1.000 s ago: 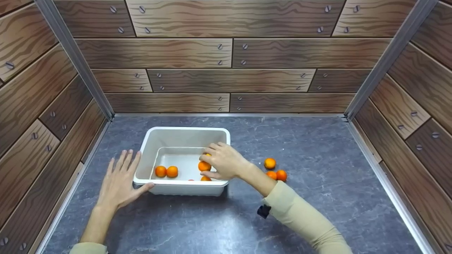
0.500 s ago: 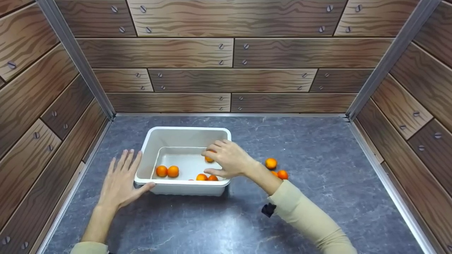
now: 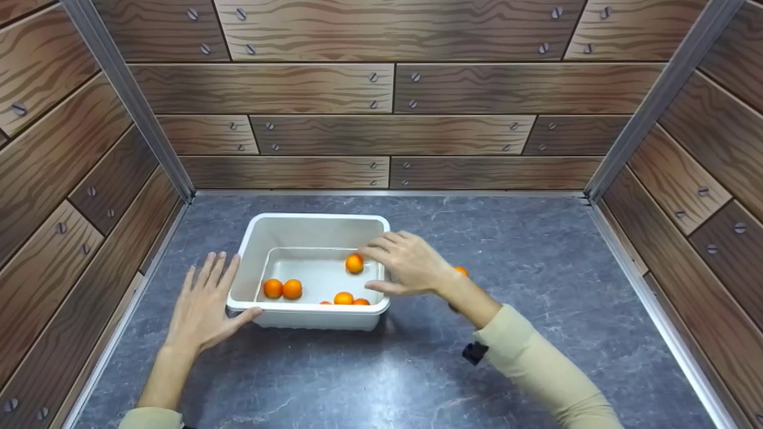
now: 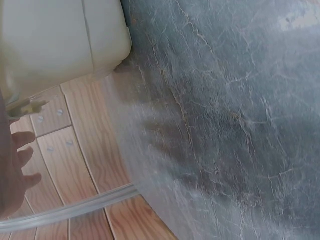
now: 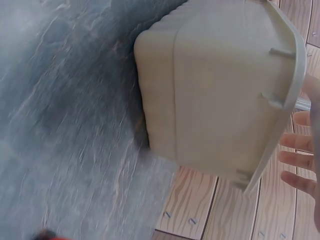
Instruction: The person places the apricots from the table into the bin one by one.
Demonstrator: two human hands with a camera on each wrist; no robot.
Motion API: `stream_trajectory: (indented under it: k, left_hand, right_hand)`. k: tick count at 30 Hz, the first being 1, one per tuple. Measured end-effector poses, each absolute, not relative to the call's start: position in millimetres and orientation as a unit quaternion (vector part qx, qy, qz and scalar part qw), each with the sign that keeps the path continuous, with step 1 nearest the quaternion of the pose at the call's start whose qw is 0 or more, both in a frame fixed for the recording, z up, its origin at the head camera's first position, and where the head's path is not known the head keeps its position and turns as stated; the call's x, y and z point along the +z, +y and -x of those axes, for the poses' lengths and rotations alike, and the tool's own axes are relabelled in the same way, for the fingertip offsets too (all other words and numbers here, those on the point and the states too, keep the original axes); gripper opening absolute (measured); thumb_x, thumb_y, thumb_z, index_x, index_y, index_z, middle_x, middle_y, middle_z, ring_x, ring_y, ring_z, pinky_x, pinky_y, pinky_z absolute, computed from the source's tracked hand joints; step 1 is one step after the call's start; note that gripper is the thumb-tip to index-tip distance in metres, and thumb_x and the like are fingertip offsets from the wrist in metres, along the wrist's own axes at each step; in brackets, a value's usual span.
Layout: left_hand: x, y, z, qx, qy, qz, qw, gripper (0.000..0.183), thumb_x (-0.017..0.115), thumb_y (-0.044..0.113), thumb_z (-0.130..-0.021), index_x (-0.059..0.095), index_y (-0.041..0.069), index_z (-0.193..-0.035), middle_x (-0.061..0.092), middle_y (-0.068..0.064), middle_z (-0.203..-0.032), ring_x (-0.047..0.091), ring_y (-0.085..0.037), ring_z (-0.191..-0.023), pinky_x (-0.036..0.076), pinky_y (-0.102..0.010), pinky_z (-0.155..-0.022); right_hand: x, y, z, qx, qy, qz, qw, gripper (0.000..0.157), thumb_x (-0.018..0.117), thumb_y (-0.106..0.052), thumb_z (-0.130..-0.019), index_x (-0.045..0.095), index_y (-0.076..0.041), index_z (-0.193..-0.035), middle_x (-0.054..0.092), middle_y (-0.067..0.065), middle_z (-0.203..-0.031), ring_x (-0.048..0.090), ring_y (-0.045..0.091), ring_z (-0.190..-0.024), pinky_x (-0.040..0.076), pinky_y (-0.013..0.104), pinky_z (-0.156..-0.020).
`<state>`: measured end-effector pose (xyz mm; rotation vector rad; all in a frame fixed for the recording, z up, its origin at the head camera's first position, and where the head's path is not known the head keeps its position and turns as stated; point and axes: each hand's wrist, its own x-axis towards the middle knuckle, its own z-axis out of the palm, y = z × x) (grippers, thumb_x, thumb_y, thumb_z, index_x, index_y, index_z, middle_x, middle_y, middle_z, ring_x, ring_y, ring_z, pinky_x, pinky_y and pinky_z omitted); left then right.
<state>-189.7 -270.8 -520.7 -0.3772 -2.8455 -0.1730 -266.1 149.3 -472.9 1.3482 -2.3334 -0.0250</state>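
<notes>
A white plastic bin [image 3: 322,217] stands on the floor of the booth with several tangerines inside. One tangerine [image 3: 354,263] lies near its right wall, two touch at the left, and others [image 3: 343,298] are partly hidden by the front rim. My left hand [image 3: 202,307] has its fingers spread at the bin's left side, thumb at the front left corner of the rim. Over the right rim hovers my right hand [image 3: 411,265], fingers relaxed and holding nothing. In the right wrist view its fingers [image 5: 298,160] are beside the bin's outer wall [image 5: 220,90].
Right of the bin, a tangerine [image 3: 461,270] peeks out from behind my right forearm, which hides most of that spot. Wood-patterned walls [image 3: 465,134] with metal corner strips enclose the dark marbled surface [image 3: 536,250] on the left, back and right.
My right hand has let go of a tangerine inside the bin and drawn back to the right, over the rim. Tangerines near the front shifted slightly. The left hand stays put.
</notes>
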Motion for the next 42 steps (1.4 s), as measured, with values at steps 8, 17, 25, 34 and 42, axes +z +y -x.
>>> stream_trajectory:
  k: [8,17,25,34,42]
  left_hand:
    - [-519,-271,190,-0.061,-0.981,0.13,0.127,0.111,0.061,0.078,-0.086,0.034,0.006,-0.165,0.031,-0.026,-0.171,0.027,-0.045,-0.161,0.018,-0.067,-0.131]
    - [-518,-271,191,-0.062,-0.982,0.129,0.124,0.111,0.06,0.079,-0.086,0.032,0.007,-0.165,0.03,-0.025,-0.172,0.025,-0.045,-0.162,0.018,-0.067,-0.131]
    - [-520,-272,190,-0.066,-0.982,0.128,0.125,0.111,0.061,0.078,-0.085,0.033,0.007,-0.165,0.031,-0.025,-0.171,0.026,-0.045,-0.162,0.019,-0.067,-0.131]
    - [-521,-272,190,-0.065,-0.981,0.129,0.129,0.111,0.061,0.079,-0.085,0.033,0.008,-0.165,0.031,-0.025,-0.171,0.026,-0.045,-0.162,0.019,-0.067,-0.131]
    - [-522,-271,191,-0.066,-0.981,0.129,0.129,0.111,0.061,0.078,-0.085,0.033,0.007,-0.165,0.032,-0.026,-0.171,0.026,-0.045,-0.162,0.019,-0.067,-0.131]
  right_hand:
    - [-471,172,265,-0.017,-0.846,-0.48,0.231,0.068,0.062,-0.065,-0.096,0.064,-0.014,-0.141,0.074,0.008,-0.13,0.071,0.028,-0.116,0.062,0.043,-0.099]
    - [-474,195,267,0.001,-0.85,-0.468,0.242,0.069,0.065,-0.064,-0.094,0.065,-0.013,-0.141,0.074,0.007,-0.129,0.072,0.028,-0.114,0.063,0.043,-0.095]
    - [-482,218,268,-0.005,-0.856,-0.453,0.249,0.069,0.071,-0.062,-0.091,0.065,-0.015,-0.141,0.075,0.006,-0.127,0.072,0.027,-0.111,0.063,0.044,-0.091]
    - [-495,246,275,-0.004,-0.873,-0.426,0.237,0.065,0.072,-0.058,-0.092,0.067,-0.013,-0.138,0.076,0.009,-0.124,0.073,0.03,-0.11,0.063,0.047,-0.092]
    - [-512,272,281,-0.004,-0.892,-0.393,0.223,0.062,0.072,-0.058,-0.092,0.071,-0.012,-0.133,0.077,0.009,-0.122,0.073,0.032,-0.11,0.062,0.049,-0.095]
